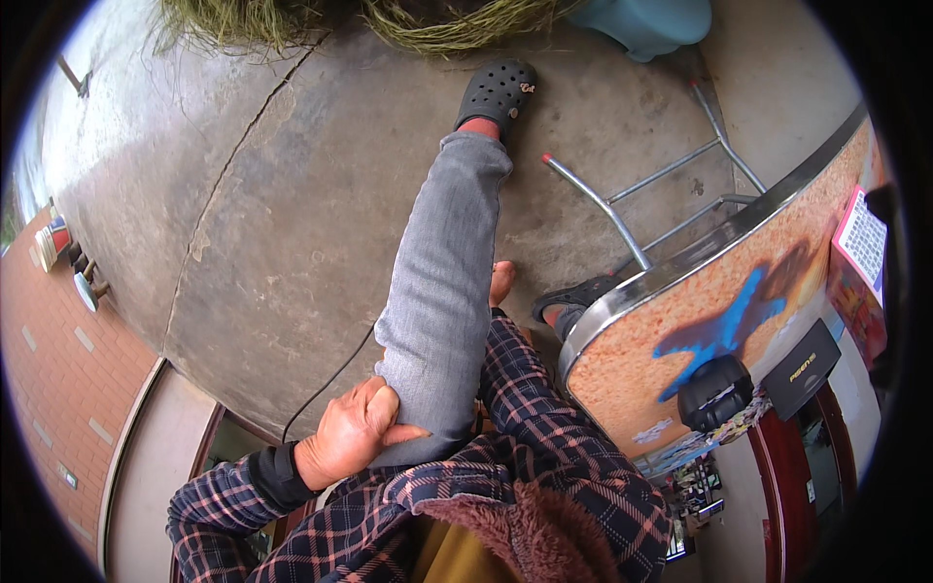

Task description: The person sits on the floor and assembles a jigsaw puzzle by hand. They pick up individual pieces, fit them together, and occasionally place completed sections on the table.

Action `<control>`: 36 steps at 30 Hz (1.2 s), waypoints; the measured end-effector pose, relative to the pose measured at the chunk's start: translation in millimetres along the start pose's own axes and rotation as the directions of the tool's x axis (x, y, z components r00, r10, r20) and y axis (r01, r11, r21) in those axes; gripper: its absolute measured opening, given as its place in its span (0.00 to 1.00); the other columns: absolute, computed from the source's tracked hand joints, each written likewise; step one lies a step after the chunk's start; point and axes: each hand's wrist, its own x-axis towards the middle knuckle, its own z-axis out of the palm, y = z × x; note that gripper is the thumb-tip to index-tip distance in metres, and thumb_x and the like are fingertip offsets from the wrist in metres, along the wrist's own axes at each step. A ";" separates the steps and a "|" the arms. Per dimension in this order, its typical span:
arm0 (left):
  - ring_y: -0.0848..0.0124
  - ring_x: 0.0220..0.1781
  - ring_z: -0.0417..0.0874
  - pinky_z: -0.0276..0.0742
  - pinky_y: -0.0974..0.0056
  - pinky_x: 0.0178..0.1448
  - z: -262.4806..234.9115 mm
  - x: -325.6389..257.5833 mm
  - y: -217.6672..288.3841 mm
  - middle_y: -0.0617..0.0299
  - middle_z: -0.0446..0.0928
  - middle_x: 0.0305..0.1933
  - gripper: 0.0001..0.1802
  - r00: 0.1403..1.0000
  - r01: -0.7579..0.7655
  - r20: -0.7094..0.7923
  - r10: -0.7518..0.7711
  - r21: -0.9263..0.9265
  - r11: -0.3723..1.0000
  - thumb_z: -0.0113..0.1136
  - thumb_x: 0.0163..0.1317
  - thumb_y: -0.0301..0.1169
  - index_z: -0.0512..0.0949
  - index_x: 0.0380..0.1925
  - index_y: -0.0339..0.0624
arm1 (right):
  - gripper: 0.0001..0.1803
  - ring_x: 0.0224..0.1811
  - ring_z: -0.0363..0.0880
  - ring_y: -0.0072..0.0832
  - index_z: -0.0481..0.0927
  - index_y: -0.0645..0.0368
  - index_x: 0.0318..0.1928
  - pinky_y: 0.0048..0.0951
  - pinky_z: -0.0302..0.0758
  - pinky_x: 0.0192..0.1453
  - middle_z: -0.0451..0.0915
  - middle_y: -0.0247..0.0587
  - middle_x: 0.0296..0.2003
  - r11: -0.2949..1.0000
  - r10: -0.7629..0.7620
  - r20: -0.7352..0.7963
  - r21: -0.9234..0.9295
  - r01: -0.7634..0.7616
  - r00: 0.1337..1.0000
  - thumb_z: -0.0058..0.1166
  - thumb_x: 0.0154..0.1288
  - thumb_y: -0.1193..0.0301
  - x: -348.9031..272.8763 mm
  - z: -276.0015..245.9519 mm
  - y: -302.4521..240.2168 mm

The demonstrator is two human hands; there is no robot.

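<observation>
My outstretched leg wears a faded grey jeans leg (437, 253) and ends in a dark clog (498, 92) with holes and small charms. My left hand (355, 432) is closed on the denim at the upper end of that leg, its thumb pressed along the cloth. On the other side, my right hand (502, 282) shows only in part beside the jeans leg, and its fingers are hidden behind it. Both arms wear dark plaid sleeves, with a black band at the left wrist. My other foot, in a dark clog (581, 293), is partly under the table.
A patterned table (632, 369) with a metal rim stands at the right, holding a black case (714, 393), a dark box (801, 365) and a pink-edged board (861, 238). Metal legs (671, 175) stick out beyond it. Dry grass (457, 29) and a blue plastic piece (646, 24) lie ahead.
</observation>
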 end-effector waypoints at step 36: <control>0.56 0.26 0.73 0.72 0.57 0.30 -0.2 4.0 -8.2 0.53 0.66 0.26 0.28 0.998 -0.023 -0.057 0.021 -0.031 0.999 0.70 0.44 0.49 0.65 0.23 0.39 | 0.09 0.28 0.78 0.45 0.77 0.60 0.29 0.44 0.74 0.34 0.78 0.44 0.23 0.996 -0.050 0.020 0.081 0.049 0.999 0.53 0.59 0.66 -4.9 -6.3 -6.1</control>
